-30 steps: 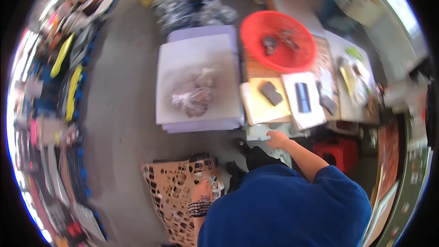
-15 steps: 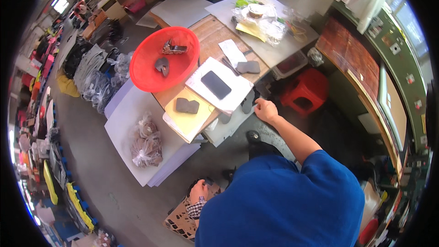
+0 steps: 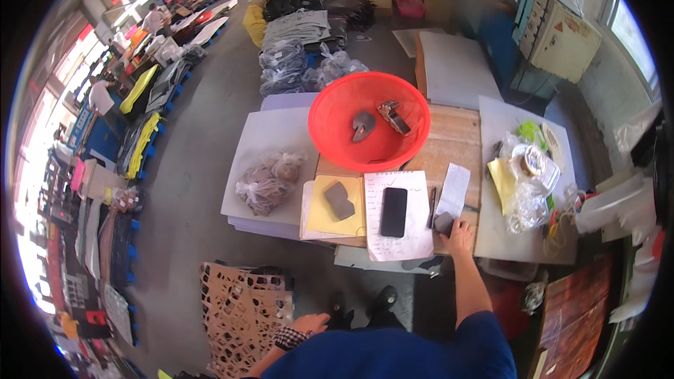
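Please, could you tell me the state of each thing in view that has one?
Phone: face up, screen dark
White page: written on
Basin: open side up, partly filled
Bag: filled
Right grip: touching a grey piece
Left grip: no object visible

The small dark grey piece (image 3: 442, 222) at your right hand (image 3: 460, 237) is partly covered (your fingers (image 3: 457, 227) hide its near right edge), so its whole outline doesn't show. You have it by the near end of the white paper slip (image 3: 453, 186), toward the wooden desk's (image 3: 455, 130) near right corner.
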The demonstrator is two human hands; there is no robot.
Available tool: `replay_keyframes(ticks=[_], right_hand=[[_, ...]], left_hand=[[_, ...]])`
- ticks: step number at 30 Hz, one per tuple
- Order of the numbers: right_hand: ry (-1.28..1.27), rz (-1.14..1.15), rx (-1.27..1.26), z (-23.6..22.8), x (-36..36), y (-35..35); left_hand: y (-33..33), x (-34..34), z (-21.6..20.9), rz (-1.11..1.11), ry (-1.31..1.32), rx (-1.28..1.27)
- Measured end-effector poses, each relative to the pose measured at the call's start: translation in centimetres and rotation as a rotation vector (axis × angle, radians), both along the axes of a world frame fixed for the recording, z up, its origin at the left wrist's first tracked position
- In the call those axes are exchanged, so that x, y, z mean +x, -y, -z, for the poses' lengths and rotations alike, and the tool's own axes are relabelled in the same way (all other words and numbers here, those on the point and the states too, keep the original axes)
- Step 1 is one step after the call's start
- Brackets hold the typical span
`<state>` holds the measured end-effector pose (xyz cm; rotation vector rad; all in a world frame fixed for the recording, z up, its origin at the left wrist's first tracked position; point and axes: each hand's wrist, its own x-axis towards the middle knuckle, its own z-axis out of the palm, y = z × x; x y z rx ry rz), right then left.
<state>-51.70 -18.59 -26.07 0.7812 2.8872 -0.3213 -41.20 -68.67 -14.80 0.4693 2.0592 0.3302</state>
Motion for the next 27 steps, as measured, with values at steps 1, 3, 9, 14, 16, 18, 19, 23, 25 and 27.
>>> replay_keyframes(ticks=[1, 3, 9, 14, 16, 18, 19, 23, 25, 27], right_hand=[[0.017, 0.003, -0.015, 0.1, 0.0, -0.2], [-0.085, -0.006, 0.050, 0.0, 0.4, -0.5], [-0.417, 0.530, -1.331, -2.9, 8.6, 1.8], [-0.340, 0.705, -2.436, -8.4, 19.7, 11.7], [-0.359, 0.731, -2.365, -11.4, 22.9, 16.3], [-0.353, 0.795, -2.305, -13.9, 25.0, 20.3], [-0.422, 0.782, -2.414, -14.9, 25.7, 22.0], [-0.884, 0.576, -2.509, -18.9, 28.7, 26.0], [-1.097, 0.555, -2.523, -20.8, 30.8, 26.4], [-1.287, 0.486, -2.551, -22.5, 33.4, 26.5]], left_hand=[[-0.6, 0.3, 0.0, 0.012, 0.045, 0.017], [-1.3, 0.6, -0.2, 0.052, 0.077, -0.002], [-2.2, -1.8, -1.3, 0.004, -0.220, 0.083], [-8.7, -5.2, -0.9, -0.073, -0.201, 0.456], [-12.4, -4.7, -1.0, -0.121, -0.120, 0.651], [-15.6, -3.2, -1.2, -0.155, 0.007, 0.862], [-16.8, -2.4, -1.4, -0.155, 0.270, 1.038], [-20.1, 1.2, -3.2, -0.070, 1.337, 0.963], [-21.6, 3.1, -4.7, -0.052, 1.794, 0.960], [-22.8, 6.4, -6.3, -0.037, 1.874, 0.840]])
